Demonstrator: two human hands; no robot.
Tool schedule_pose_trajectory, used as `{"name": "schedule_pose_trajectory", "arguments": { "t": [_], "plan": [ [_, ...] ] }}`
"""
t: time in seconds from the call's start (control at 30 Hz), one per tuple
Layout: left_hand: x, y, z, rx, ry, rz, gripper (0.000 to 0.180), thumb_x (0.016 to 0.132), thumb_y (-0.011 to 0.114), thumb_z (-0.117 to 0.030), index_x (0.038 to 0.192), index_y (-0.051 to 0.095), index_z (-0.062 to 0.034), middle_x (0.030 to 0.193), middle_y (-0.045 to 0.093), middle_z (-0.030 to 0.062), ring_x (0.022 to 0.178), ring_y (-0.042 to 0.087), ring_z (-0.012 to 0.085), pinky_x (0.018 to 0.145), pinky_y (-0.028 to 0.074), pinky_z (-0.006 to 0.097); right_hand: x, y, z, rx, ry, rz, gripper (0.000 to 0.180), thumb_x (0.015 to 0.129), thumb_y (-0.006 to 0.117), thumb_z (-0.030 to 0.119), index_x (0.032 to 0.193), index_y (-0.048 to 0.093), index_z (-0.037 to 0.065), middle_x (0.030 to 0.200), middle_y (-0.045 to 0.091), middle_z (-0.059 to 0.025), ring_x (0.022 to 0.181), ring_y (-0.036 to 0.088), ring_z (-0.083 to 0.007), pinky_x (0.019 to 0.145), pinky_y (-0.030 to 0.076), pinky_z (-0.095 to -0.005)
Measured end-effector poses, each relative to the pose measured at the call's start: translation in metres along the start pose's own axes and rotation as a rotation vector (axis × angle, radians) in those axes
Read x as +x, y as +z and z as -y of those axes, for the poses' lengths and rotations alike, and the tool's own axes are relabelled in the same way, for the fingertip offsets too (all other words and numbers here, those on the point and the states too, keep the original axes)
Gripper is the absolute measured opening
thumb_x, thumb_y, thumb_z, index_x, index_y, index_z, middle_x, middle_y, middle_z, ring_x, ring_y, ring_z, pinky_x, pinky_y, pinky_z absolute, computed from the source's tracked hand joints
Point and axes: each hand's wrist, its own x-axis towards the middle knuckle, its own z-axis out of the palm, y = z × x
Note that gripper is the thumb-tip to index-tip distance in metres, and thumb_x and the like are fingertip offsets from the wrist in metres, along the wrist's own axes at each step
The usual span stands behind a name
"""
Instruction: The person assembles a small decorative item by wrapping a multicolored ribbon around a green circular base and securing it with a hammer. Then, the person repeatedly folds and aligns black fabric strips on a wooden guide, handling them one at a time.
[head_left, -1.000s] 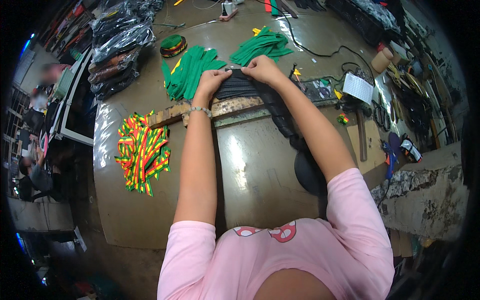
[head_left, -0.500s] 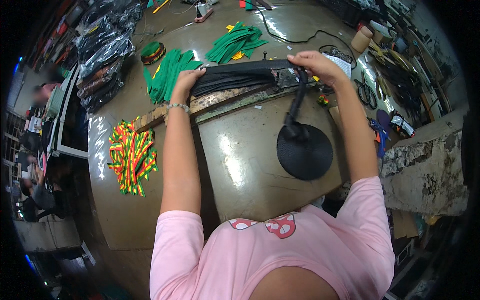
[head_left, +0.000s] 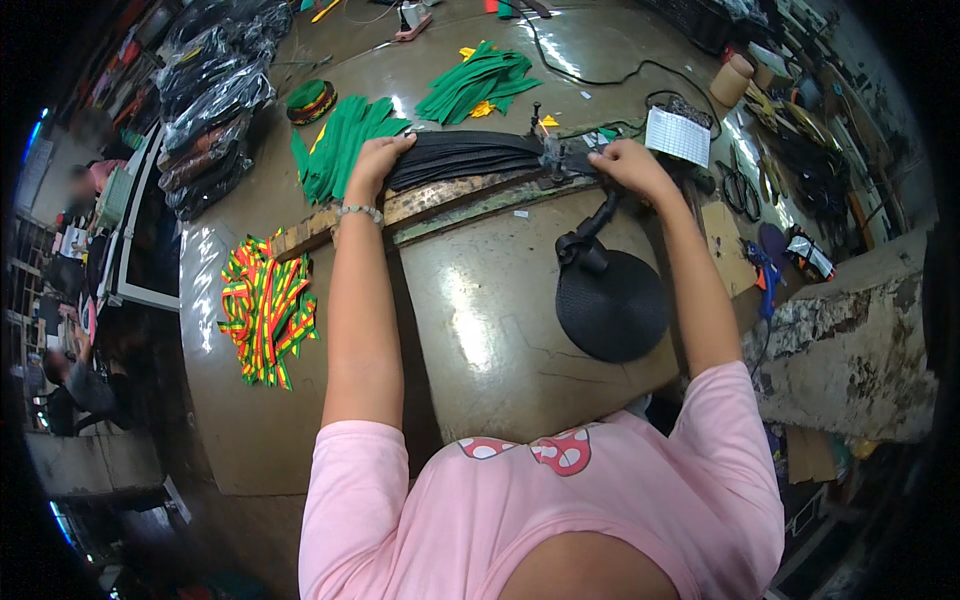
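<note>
Webbing dominated the bench: a bundle of black straps (head_left: 465,157) lay stretched along a wooden board (head_left: 440,203) on the worn table (head_left: 480,320). The left hand (head_left: 375,165) was closed over the bundle's left end, while the right hand (head_left: 628,165) gripped its right end beside a small metal clamp (head_left: 553,155). A black strap ran down from there to a coiled roll (head_left: 612,305) near the table's edge. Green strips (head_left: 340,145) lay just behind the left hand, and striped red-yellow-green strips (head_left: 265,305) sat well apart to the left.
</note>
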Motion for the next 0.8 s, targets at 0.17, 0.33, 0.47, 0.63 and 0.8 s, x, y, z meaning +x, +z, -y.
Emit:
{"name": "schedule_pose_trajectory", "arguments": {
  "t": [0.17, 0.33, 0.47, 0.63, 0.8],
  "plan": [
    [-0.005, -0.008, 0.001, -0.092, 0.057, 0.139, 0.048, 0.079, 0.066, -0.020, 0.116, 0.052, 0.0064, 0.105, 0.060, 0.0111, 0.092, 0.056, 0.0151, 0.081, 0.044, 0.025, 0.000, -0.017, 0.071, 0.367, -0.531, -0.199, 0.033, 0.088, 0.054, 0.032, 0.079, 0.057, 0.001, 0.065, 0.049, 0.0007, 0.064, 0.043, -0.0077, 0.057, 0.036, -0.0248],
    [-0.003, -0.011, 0.002, 0.002, 0.062, 0.215, 0.030, 0.084, 0.056, -0.018, 0.106, 0.058, 0.0033, 0.096, 0.060, 0.0052, 0.087, 0.054, 0.0120, 0.078, 0.042, 0.023, 0.063, 0.055, 0.151, 0.398, -0.541, -0.063, 0.034, 0.087, 0.054, 0.034, 0.082, 0.059, 0.000, 0.070, 0.054, -0.0064, 0.067, 0.050, -0.0170, 0.062, 0.041, -0.0302],
    [0.002, -0.012, 0.005, -0.069, 0.034, 0.116, 0.033, 0.087, 0.055, -0.029, 0.099, 0.060, 0.0013, 0.088, 0.059, 0.0025, 0.082, 0.051, 0.0103, 0.077, 0.039, 0.023, 0.103, 0.098, 0.156, 0.210, -0.335, -0.036, 0.036, 0.081, 0.057, 0.037, 0.084, 0.064, 0.002, 0.077, 0.063, -0.0173, 0.074, 0.060, -0.0327, 0.067, 0.047, -0.0392],
    [0.010, -0.007, 0.010, -0.007, 0.023, 0.051, 0.033, 0.084, 0.061, -0.034, 0.082, 0.062, -0.0007, 0.082, 0.060, 0.0029, 0.074, 0.052, 0.0090, 0.067, 0.041, 0.023, 0.115, 0.112, 0.147, 0.091, -0.349, -0.020, 0.038, 0.077, 0.059, 0.040, 0.081, 0.065, 0.003, 0.075, 0.063, -0.0180, 0.075, 0.061, -0.0331, 0.069, 0.048, -0.0399],
    [0.011, 0.003, 0.012, -0.077, 0.046, -0.014, 0.023, 0.078, 0.068, -0.022, 0.072, 0.063, -0.0005, 0.068, 0.059, 0.0015, 0.057, 0.051, 0.0085, 0.052, 0.040, 0.023, 0.097, 0.089, 0.153, 0.087, -0.338, -0.002, 0.041, 0.079, 0.061, 0.042, 0.067, 0.059, 0.003, 0.058, 0.055, -0.0068, 0.055, 0.051, -0.0174, 0.054, 0.041, -0.0317]
  ]
}}
